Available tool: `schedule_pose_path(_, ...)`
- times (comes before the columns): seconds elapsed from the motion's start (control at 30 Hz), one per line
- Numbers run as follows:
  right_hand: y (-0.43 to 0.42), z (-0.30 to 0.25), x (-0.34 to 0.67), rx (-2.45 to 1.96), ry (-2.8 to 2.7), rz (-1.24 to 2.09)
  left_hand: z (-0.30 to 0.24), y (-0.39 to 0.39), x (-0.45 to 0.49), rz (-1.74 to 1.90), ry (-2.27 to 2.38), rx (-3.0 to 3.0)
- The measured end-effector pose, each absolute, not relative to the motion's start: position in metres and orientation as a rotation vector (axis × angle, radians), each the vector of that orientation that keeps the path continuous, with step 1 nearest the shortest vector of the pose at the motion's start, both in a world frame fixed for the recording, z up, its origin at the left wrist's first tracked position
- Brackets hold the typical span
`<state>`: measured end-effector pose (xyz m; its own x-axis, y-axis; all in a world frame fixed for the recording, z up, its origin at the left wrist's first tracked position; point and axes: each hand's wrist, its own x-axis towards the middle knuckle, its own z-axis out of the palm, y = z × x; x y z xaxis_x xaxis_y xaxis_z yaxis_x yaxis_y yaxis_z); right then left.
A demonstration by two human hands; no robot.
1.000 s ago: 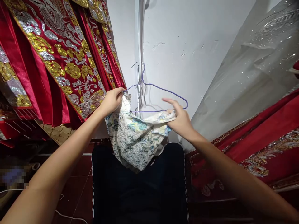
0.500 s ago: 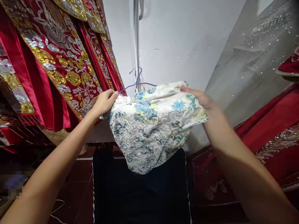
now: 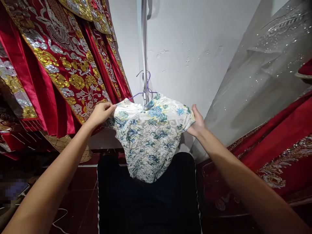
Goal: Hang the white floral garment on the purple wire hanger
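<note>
1 floral garment (image 3: 149, 139), 1 hanger (image 3: 147, 88)

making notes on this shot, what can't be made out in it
In the head view:
Purple hanger: lower part hidden behind the floral top.
Right hand: most fingertips hidden behind that same top.
Red embroidered garment: upper end cut off by the picture edge.
Purplish item, lower left: too blurred to identify.
</note>
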<state>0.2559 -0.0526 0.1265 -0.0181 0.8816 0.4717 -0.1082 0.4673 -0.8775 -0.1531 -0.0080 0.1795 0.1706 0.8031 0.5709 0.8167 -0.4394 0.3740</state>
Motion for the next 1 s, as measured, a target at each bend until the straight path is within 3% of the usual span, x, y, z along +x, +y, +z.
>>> schedule_pose_path(0.27,-0.018,0.165,0.265,-0.723,-1.108,1.050,0.197,-0.010,-0.117,-1.479,-1.345,-2.048)
schedule_pose_path(0.43,-0.086,0.155,0.248,-0.756,-1.140,0.754,0.219,-0.052,-0.073,-1.942,-1.244,-2.449)
schedule_pose_path(0.53,-0.136,0.138,0.220,-0.818,-1.317,0.673,0.225,-0.084,-0.044,-2.272,-1.398,-2.977)
schedule_pose_path(0.7,-0.168,0.139,0.192,-0.526,-2.355,0.880,0.214,-0.127,-0.038,-2.736,-1.758,-3.218)
schedule_pose_path(0.8,-0.147,0.150,0.197,-0.422,-2.426,0.867,0.204,-0.144,-0.063,-2.419,-1.971,-3.416)
schedule_pose_path(0.93,-0.095,0.149,0.211,-0.792,-2.030,0.339,0.204,-0.152,-0.095,-1.603,-2.087,-3.491)
schedule_pose_path(1.0,-0.069,0.145,0.218,-0.870,-1.982,0.372,0.207,-0.147,-0.105,-1.368,-2.010,-3.426)
